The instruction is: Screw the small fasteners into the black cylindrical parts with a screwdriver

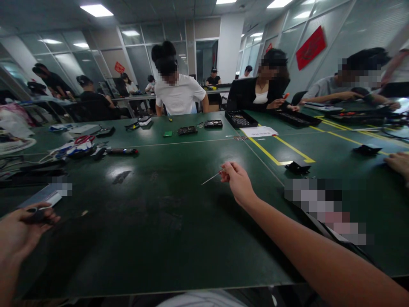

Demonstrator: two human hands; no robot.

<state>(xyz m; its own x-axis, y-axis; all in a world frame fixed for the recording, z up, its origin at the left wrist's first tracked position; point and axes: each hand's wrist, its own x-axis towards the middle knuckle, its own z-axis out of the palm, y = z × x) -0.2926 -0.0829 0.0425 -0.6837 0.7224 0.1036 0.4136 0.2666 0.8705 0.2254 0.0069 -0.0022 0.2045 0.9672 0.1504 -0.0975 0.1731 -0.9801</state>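
My right hand (pixel 238 181) is raised over the middle of the green table (pixel 134 247). Its fingers pinch a thin metal rod (pixel 209 178), which points left and slightly down. At the left edge, my left hand (pixel 24 232) is curled around a small dark object (pixel 36 216) whose kind I cannot make out. Just beyond that hand lies a flat grey-blue item (pixel 44 196), partly blurred out. A tiny pale scrap (pixel 84 212) rests on the table to the right of my left hand.
Far across the table are opened hard drives (pixel 187 130), a green circuit board (pixel 168 134) and a black tray (pixel 241 119). Cables and gloves (pixel 78 147) clutter the left, beside a dark cylindrical tool (pixel 123 151). Black brackets (pixel 298 167) sit right. Other people work opposite; a co-worker's hand (pixel 398 162) shows right.
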